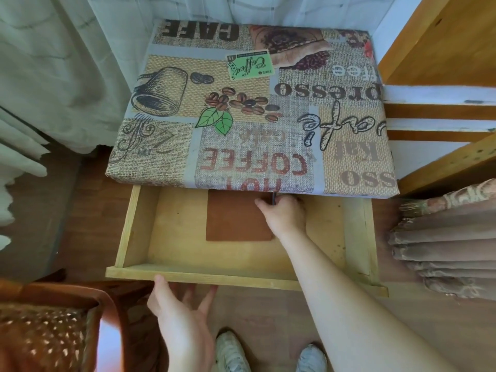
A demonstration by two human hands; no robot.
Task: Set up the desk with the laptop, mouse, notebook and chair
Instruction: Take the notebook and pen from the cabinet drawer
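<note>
We stood over the table (252,103), its top covered by a coffee-print cloth, with the wooden drawer (241,276) beneath it pulled out toward us. Inside the drawer lay a flat brown notebook (236,218), its far end tucked under the table's edge. Our right hand (284,213) reached into the drawer, fingers curled around a thin dark object (273,198) just beside the notebook's far right corner; we could not tell what that object was. Our left hand (179,304) was spread open, fingers under the drawer's front board and thumb resting on its top edge. A chair (53,326) with a patterned seat stood at lower left, and our pale shoes (230,353) showed on the floor below.
</note>
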